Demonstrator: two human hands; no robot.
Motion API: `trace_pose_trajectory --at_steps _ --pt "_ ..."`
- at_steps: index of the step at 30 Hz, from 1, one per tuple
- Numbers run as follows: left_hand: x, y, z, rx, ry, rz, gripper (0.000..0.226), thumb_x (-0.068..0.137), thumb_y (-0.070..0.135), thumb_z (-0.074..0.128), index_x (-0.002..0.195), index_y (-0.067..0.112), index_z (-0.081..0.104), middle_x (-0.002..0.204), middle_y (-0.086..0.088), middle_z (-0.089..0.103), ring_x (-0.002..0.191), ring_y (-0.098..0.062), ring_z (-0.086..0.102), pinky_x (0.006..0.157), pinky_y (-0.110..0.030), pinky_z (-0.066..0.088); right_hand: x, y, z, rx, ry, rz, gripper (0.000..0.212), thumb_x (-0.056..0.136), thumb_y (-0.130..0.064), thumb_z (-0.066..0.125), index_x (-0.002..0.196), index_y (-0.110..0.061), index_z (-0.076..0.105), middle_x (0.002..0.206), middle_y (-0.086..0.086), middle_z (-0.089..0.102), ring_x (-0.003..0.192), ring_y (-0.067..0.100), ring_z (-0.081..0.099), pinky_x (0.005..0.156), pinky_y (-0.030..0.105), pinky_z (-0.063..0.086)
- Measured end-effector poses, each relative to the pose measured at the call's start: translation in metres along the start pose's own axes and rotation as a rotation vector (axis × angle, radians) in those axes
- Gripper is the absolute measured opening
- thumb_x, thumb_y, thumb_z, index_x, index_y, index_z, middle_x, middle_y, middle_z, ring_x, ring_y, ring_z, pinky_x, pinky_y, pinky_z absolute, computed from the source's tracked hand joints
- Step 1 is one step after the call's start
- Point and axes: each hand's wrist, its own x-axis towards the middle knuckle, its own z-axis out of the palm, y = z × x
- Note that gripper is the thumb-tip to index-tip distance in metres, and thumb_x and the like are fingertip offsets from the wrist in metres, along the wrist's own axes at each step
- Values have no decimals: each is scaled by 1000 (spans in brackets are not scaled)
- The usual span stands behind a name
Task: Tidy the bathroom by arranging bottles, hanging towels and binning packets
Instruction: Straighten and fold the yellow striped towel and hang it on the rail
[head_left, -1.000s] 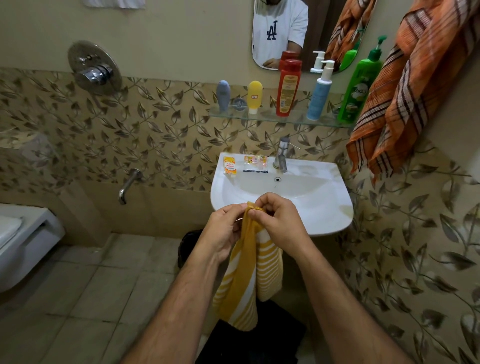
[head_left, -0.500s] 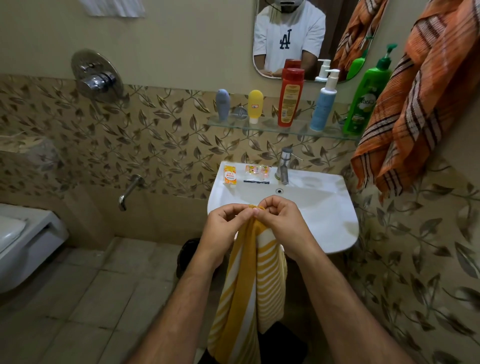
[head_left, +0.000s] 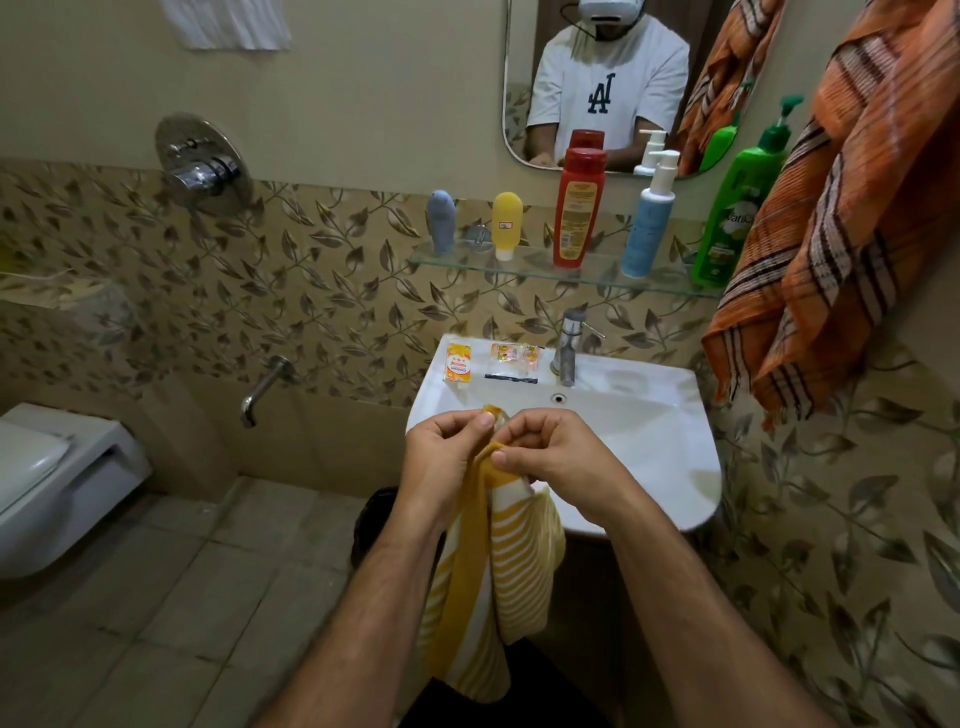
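Observation:
A yellow and white striped towel (head_left: 501, 577) hangs down in front of the white sink (head_left: 660, 467). My left hand (head_left: 441, 457) and my right hand (head_left: 556, 457) both pinch its top edge, close together. On the sink's back rim lie an orange packet (head_left: 459, 363), clear packets with orange print (head_left: 517, 354) and a dark flat packet (head_left: 511, 379). The glass shelf (head_left: 524, 273) holds a grey-blue tube (head_left: 441, 222), a yellow tube (head_left: 507, 224), a red bottle (head_left: 578, 208), a blue pump bottle (head_left: 648, 228) and a green pump bottle (head_left: 737, 208).
An orange checked towel (head_left: 841, 218) hangs at the right beside the shelf. A mirror (head_left: 597, 83) is above it. The sink tap (head_left: 569, 345), a wall spout (head_left: 262, 387), a shower mixer (head_left: 202, 166) and a toilet (head_left: 47, 478) at the left are in view. A dark bin (head_left: 376, 519) stands under the sink.
The view has tilted up a little, showing more of the mirror. My hands stay together on the towel's top edge, fingers shifting slightly.

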Motion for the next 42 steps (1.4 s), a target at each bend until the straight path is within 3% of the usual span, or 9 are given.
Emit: trace_pose_trajectory --at_steps 3,7,16,27,31,33,36,40,42 --pt "0 -3 5 11 -40 -2 5 86 14 75 86 13 80 88 -8 78 79 -16 75 64 -22 56 5 -2 -7 -44 86 -5 19 87 -7 72 77 -23 73 70 0 73 64 14 63 56 22 47" --pt "1 -3 8 8 -92 -15 8 86 18 74 86 19 81 90 -7 78 79 -14 74 68 -22 57 11 -5 -16 -127 229 -15 14 85 -9 75 77 -18 67 58 -4 66 51 2 57 50 14 42" --pt "7 2 9 13 -213 -9 30 79 27 75 101 7 77 100 -14 76 90 -23 72 80 -30 59 15 -10 -24 -137 304 -1 16 82 -13 79 78 -10 64 48 -6 59 40 0 48 43 15 38" --pt "8 8 1 -85 -157 71 21 82 22 67 95 7 70 82 -6 73 72 -13 69 68 -24 57 10 3 -23 4 30 -34 6 89 -20 71 87 -19 66 57 -5 53 55 9 46 54 19 41" --pt "15 24 -5 -78 -80 109 13 98 14 55 94 11 67 76 1 72 69 -9 66 71 -24 57 0 27 -24 -217 12 165 43 94 -61 49 74 -27 66 71 -13 59 71 4 57 77 27 46" --pt "17 33 -10 -45 -82 143 14 100 12 53 94 12 66 73 6 72 67 -5 66 67 -20 57 -5 35 -26 -266 38 337 50 94 -68 39 74 -31 66 78 -20 62 78 -1 59 78 23 44" --pt "18 43 -21 -32 -100 182 14 101 11 51 96 11 64 70 7 72 65 -2 66 62 -17 55 -8 43 -28 -566 -22 421 48 99 -55 42 66 -27 64 71 -16 61 74 7 60 63 23 42" --pt "20 49 -41 -53 -98 181 13 100 13 52 98 11 64 73 3 72 66 -6 67 62 -20 57 -10 48 -29 -817 -172 599 40 93 -42 52 89 -9 75 87 3 76 77 17 72 69 29 54" --pt "21 52 -51 -48 -68 193 11 98 15 55 97 13 66 77 1 72 69 -8 68 65 -22 58 -14 49 -25 -854 -256 680 32 89 -39 59 84 -12 74 79 1 77 71 17 75 67 26 55"
